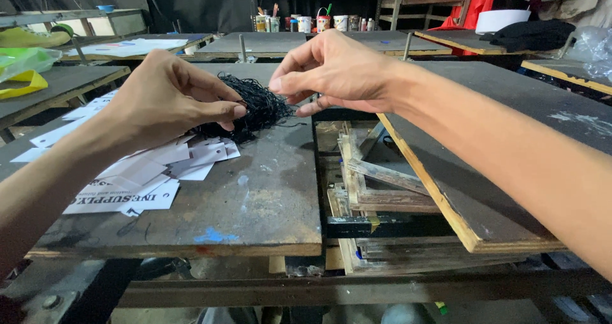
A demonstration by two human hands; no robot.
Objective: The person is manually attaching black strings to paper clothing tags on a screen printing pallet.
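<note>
Strings, black and tangled in one pile, lie on the dark counter beside scattered white paper tags. Both hands pinch at the pile: the left hand holds its edge, the right hand draws out one thin strand. No tag shows a string yet, so most work seems left.

Two bare hands, bare forearms, no sleeves, gloves or rings.
</note>
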